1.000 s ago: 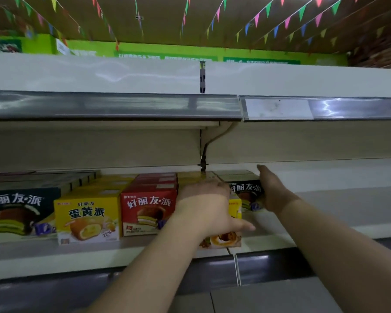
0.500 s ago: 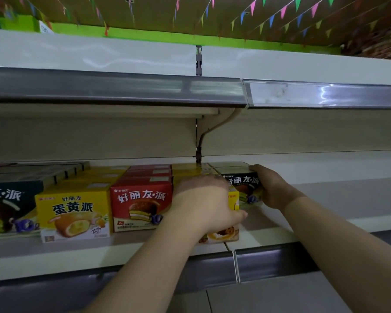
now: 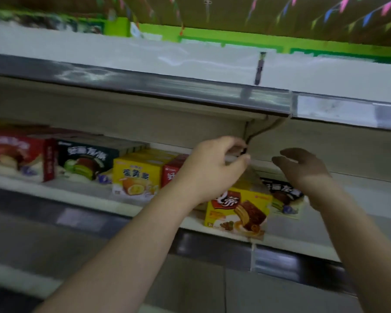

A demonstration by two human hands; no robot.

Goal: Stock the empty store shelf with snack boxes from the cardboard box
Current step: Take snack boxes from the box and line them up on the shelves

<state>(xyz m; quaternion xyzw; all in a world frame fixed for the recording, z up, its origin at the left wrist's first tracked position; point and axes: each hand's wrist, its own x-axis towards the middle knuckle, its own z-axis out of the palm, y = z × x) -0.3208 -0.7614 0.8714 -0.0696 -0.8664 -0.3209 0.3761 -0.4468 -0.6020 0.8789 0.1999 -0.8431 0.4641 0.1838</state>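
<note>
Nearest, both forearms reach up to the shelf (image 3: 81, 195), where the left hand (image 3: 210, 168) hovers loosely curled and the right hand (image 3: 303, 168) spread, neither holding anything, above the yellow snack box (image 3: 239, 211) at 6 o'clock, other boxes (image 3: 136, 177) toward 9.

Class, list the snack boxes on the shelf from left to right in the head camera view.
Red box → dark box with green-filled pie → yellow egg-yolk pie box → yellow chocolate cake box → small dark box.
</note>
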